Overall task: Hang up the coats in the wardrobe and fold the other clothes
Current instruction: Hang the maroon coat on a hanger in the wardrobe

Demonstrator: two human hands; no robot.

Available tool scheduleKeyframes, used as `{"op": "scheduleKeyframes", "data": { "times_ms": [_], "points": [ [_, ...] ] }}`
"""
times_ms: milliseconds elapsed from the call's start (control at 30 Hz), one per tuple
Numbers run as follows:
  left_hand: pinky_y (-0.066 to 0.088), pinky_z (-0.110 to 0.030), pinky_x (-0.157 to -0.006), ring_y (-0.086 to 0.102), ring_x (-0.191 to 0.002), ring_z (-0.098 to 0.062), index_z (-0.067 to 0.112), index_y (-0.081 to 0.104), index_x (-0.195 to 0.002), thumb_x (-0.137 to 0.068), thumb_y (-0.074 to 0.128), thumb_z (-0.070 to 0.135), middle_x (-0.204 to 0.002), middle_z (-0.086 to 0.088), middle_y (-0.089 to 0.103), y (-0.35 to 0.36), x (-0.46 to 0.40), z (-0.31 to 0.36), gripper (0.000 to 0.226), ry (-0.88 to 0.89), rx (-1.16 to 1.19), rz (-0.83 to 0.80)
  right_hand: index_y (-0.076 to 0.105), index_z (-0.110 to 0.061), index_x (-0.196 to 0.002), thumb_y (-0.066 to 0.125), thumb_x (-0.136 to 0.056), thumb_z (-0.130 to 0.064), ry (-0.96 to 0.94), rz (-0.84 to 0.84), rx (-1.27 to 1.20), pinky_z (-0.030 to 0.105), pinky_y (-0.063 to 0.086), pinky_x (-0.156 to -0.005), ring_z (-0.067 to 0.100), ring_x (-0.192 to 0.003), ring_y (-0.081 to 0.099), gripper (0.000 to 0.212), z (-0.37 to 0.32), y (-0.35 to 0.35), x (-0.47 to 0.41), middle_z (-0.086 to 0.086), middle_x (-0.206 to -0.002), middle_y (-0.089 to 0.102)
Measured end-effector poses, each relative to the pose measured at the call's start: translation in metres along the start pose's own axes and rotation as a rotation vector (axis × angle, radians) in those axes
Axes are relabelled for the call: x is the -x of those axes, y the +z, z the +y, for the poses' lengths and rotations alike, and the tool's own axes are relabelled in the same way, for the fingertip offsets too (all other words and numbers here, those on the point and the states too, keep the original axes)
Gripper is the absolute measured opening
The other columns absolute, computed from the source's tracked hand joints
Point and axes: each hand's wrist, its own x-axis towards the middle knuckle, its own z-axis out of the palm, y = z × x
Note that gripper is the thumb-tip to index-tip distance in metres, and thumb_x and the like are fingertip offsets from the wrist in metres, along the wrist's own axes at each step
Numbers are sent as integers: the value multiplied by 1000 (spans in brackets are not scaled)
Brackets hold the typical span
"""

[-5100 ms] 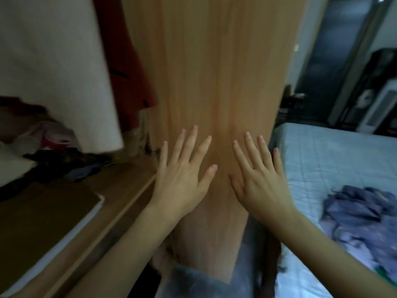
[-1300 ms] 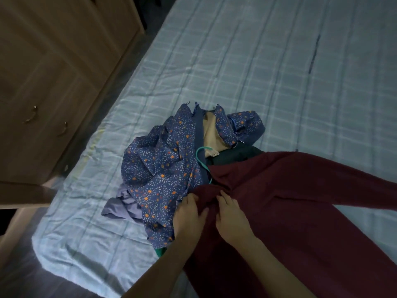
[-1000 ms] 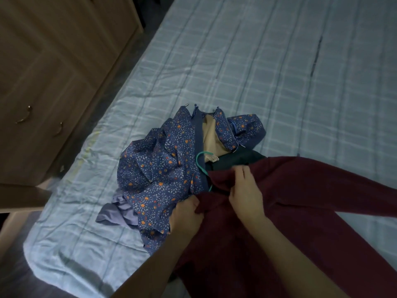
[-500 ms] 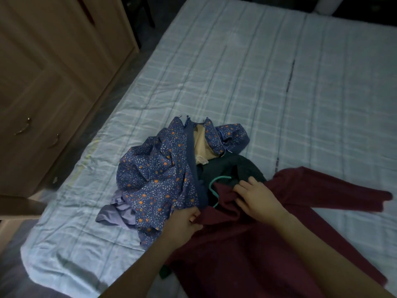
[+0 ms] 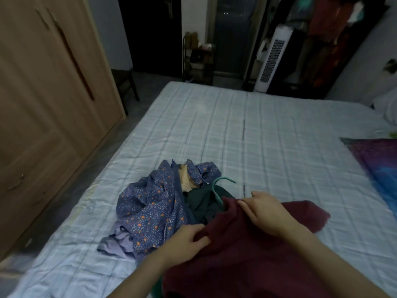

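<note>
Two hands: left hand (image 5: 182, 239), right hand (image 5: 267, 208). One maroon knit garment (image 5: 247, 259) under both. One teal plastic hanger (image 5: 217, 189) and one dark green garment (image 5: 204, 201) between them. One blue floral garment (image 5: 150, 207) left of the left hand.

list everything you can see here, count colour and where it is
maroon coat: 1, dark red, on the bed's near edge
hanger: 1, teal, hook sticking out at the coat's collar
floral garment: 1, blue with orange flowers, crumpled left of the coat
dark green garment: 1, between floral garment and coat
lilac cloth: 1, under the floral garment
bed: 1, pale blue check
wardrobe: 1, light wood, left
tower fan: 1, white, beyond the bed
blanket: 1, purple and blue, right edge
left hand: gripping the coat
right hand: gripping the coat near the collar
</note>
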Motion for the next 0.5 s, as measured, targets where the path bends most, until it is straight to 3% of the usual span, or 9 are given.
{"op": "scheduleKeyframes", "data": {
  "times_ms": [67, 133, 200, 300, 433, 500],
  "points": [
    [48, -38, -82, 57, -82, -2, 16, 65, -103, -88, 49, 50, -93, 2, 69, 0, 18, 16, 40, 30, 24, -12, 63, -24, -87, 13, -97, -57, 39, -91, -56, 33, 43, -73, 19, -76, 54, 61, -9, -23, 18, -7, -72, 47],
    [48, -39, -89, 60, -91, -4, 15, 65, -108, -87, 48, 51, -103, -2, 70, -4, 39, 35, 45, 47, 81, -5, 60, -25, -87, 24, -101, -47, 55, -108, -104, 34, 43, -77, 18, -82, 56, 45, -20, -42, 36, -10, -71, 45],
    [47, -41, -88, 61, -90, -8, 12, 66, -107, -85, 50, 55, -103, -7, 70, -9, 57, 53, 51, 64, 142, 19, 50, -30, -84, 24, -100, -50, 35, -53, -141, 38, 46, -76, 17, -79, 57, 36, -29, -58, 52, -8, -75, 56],
    [46, -35, -75, 56, -77, -7, 8, 66, -95, -81, 52, 60, -84, 0, 67, -22, 90, 80, 55, 109, 160, 41, 36, -34, -92, 25, -91, -62, -30, 72, -100, 37, 46, -68, 14, -70, 55, 30, -49, -83, 80, -8, -78, 60],
    [44, -34, -75, 57, -77, -10, 8, 66, -92, -78, 57, 63, -82, 2, 64, -48, 140, 108, 58, 109, 181, 35, 47, -26, -105, 49, -85, -55, -214, 203, 8, 30, 44, -61, 12, -67, 54, 36, -85, -117, 110, -10, -78, 58],
    [47, -36, -78, 60, -81, -13, 7, 67, -97, -80, 57, 64, -88, -2, 68, -58, 170, 123, 60, 106, 186, 32, 56, -20, -95, 50, -88, -47, -333, 334, 163, 26, 36, -55, 14, -59, 50, 29, -103, -126, 116, -6, -66, 53]
  ]
}}
